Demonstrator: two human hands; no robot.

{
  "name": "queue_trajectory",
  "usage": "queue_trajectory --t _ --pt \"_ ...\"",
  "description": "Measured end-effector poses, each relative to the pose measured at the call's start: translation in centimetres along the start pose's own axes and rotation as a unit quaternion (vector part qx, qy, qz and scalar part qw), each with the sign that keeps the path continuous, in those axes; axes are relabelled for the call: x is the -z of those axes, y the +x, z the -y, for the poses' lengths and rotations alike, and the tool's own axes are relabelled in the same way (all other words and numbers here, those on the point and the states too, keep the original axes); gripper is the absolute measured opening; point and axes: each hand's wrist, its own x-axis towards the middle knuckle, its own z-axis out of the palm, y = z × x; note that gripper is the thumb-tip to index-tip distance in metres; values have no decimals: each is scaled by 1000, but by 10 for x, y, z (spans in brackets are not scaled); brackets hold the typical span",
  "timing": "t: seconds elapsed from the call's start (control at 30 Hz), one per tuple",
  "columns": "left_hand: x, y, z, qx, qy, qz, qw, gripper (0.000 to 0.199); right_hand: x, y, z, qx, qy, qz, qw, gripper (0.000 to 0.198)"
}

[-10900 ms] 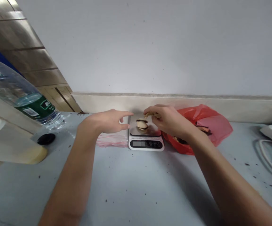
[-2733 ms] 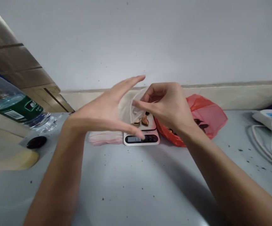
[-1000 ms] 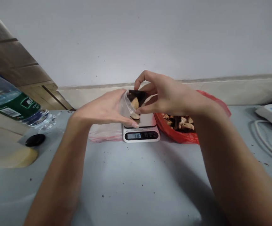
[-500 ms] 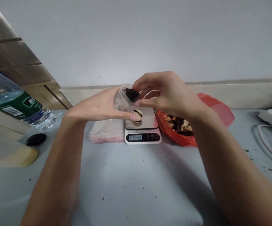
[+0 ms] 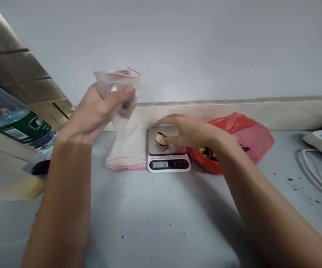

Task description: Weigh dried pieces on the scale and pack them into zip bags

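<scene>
My left hand (image 5: 105, 106) is raised left of the scale, its thumb and fingers pinching a clear zip bag (image 5: 118, 83) with a red seal line. A dark piece shows blurred through the bag near my thumb. Over the scale's plate, my right hand (image 5: 190, 130) has its thumb and fingers apart around a pale, dark-edged dried piece (image 5: 160, 141), perhaps mushroom. The thumb is at the piece's edge; motion blur hides the exact contact. Beneath is a small white digital scale (image 5: 169, 166), its display reading about 4.8.
Flat zip bags (image 5: 126, 163) lie stacked left of the scale. A red plastic bag (image 5: 213, 167) with brown and cream pieces sits at its right. A water bottle (image 5: 24, 126) and black oval object (image 5: 40, 167) are at left, a power strip (image 5: 321, 139) with white cable at right.
My left hand has carried the zip bag up and left, away from the scale. My right hand has left the bag's mouth and come down to the dried piece on the plate.
</scene>
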Motion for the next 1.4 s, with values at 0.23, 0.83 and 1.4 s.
queue_trajectory --t 0.23,0.83,1.4 --pt "-9 4 5 15 -14 -7 1000 64 -8 9 9 -14 -21 74 997 20" --pt "-31 10 2 -89 129 196 968 52 12 -4 -2 145 278 -143 939 13" --pt "-22 4 -1 -54 -28 64 996 32 24 -10 -15 127 192 -257 939 44"
